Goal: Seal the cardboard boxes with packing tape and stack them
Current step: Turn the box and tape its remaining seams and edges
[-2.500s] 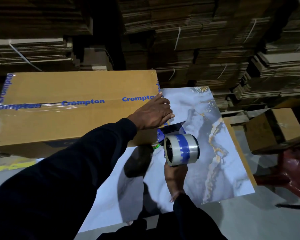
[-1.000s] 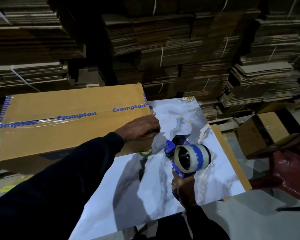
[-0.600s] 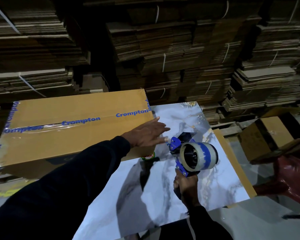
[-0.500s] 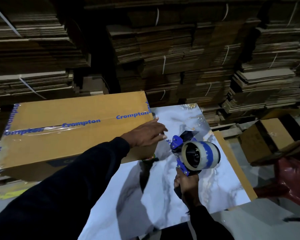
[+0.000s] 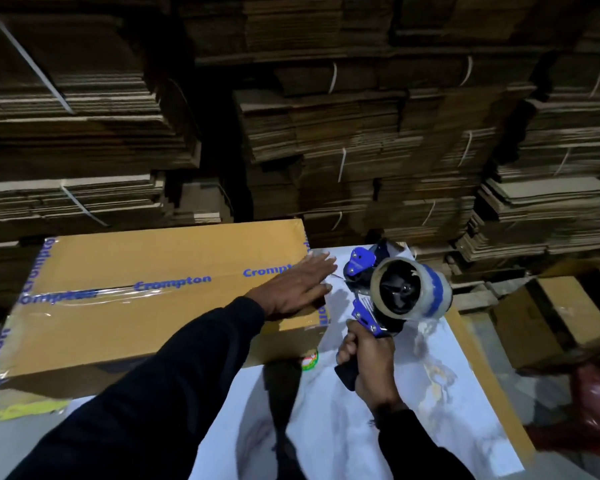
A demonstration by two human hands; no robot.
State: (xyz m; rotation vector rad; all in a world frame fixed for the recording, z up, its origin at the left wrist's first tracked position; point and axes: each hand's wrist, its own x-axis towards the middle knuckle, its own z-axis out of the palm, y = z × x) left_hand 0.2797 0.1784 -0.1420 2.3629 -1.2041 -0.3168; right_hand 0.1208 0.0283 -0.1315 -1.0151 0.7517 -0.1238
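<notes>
The left hand (image 5: 293,287) lies flat, fingers straight, on the taped Crompton box (image 5: 146,299). The right hand (image 5: 369,362) grips the tape dispenser (image 5: 392,292) just beside it. Best press the tape end down firmly before stacking.

A marbled white worktop (image 5: 343,441) carried a taped cardboard box (image 5: 146,306), which lay over its far left corner and overhung the left edge. A small round sticker (image 5: 309,358) sat just beside the box.

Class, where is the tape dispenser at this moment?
In the head view, the tape dispenser is right of centre, gripped by the right hand above the marble-patterned table, beside the box.
</notes>
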